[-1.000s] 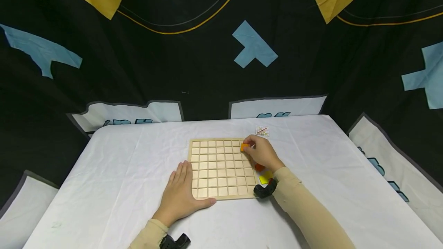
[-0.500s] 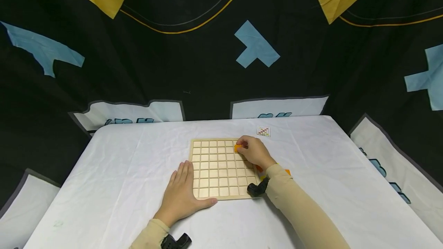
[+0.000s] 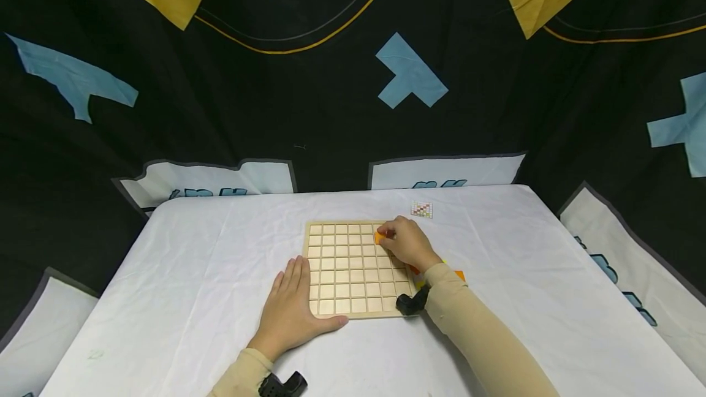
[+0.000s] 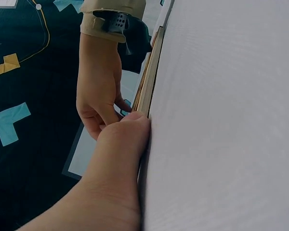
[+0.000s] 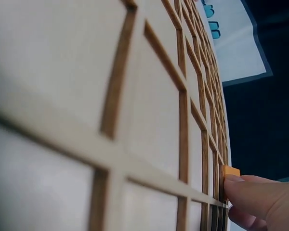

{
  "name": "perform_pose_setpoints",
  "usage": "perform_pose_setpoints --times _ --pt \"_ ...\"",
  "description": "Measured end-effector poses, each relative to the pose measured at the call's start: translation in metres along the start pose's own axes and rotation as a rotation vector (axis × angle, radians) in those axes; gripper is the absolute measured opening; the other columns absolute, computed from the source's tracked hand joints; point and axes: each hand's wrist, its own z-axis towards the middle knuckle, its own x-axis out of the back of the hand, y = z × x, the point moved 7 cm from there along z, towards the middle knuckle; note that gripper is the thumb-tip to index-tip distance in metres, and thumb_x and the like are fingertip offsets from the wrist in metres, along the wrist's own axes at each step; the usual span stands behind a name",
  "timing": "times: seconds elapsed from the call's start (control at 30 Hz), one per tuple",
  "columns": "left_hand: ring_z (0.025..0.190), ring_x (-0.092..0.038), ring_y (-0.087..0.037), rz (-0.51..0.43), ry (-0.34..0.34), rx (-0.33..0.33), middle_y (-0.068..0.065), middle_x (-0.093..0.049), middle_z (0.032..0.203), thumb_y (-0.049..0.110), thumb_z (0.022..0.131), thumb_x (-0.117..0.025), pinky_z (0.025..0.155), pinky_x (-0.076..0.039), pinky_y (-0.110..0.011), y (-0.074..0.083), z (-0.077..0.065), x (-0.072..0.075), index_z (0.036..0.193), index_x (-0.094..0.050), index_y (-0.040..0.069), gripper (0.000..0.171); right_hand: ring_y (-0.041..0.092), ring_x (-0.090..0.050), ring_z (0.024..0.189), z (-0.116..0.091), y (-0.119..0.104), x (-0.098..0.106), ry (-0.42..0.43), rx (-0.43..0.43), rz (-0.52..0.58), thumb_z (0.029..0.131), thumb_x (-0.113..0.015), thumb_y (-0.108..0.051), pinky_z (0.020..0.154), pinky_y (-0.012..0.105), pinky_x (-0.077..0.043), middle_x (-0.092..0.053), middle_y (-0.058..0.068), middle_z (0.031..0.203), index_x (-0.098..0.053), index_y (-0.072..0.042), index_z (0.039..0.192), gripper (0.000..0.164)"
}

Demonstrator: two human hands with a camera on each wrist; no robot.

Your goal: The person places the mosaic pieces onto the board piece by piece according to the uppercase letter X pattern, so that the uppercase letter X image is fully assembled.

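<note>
A square wooden grid board (image 3: 342, 290) lies on the white table. My left hand (image 3: 289, 308) rests flat at its near left corner, fingers straight along the left edge and thumb along the front edge. Between thumb and fingertips, my right hand (image 3: 409, 242) pinches an orange tile (image 3: 379, 238) at the far row, toward the right corner. In the right wrist view the orange tile (image 5: 232, 171) stands against the grid's ridges; how deep it sits in a cell I cannot tell. The left wrist view shows my left thumb (image 4: 135, 122) against the board's side.
Beyond the board's far right corner lies a small card (image 3: 421, 209) printted with a coloured grid pattern. Right of the board, partly under my right forearm, are a red-orange tile (image 3: 413, 269), a yellow piece (image 3: 420, 285) and another orange piece (image 3: 460, 275). A black curtain hangs behind the table.
My right hand has carried the orange tile slightly left along the far row, then nearly stopped over the last half second. The left hand has stayed on the board's corner.
</note>
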Motion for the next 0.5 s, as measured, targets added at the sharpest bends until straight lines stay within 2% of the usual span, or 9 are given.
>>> perform_pose_setpoints --times 0.27,0.5 --pt "0.154 -0.013 -0.036 -0.001 -0.005 0.003 -0.022 -0.015 0.164 0.092 0.061 -0.06 0.124 -0.015 -0.052 0.0 -0.001 -0.001 0.155 -0.014 -0.007 0.144 0.016 -0.059 0.089 -0.005 0.006 -0.001 -0.032 -0.009 -0.04 0.092 -0.072 -0.021 0.079 0.033 -0.051 -0.066 0.002 0.101 -0.076 -0.02 0.117 0.026" --pt "0.154 -0.013 -0.036 -0.002 -0.002 0.0 -0.022 -0.015 0.164 0.092 0.061 -0.059 0.124 -0.015 -0.053 0.001 0.0 -0.001 0.155 -0.014 -0.007 0.144 0.017 -0.052 0.08 -0.014 0.01 0.017 -0.009 0.024 -0.018 0.094 -0.069 -0.02 0.069 0.03 -0.045 -0.064 0.002 0.097 -0.068 -0.016 0.128 0.034"
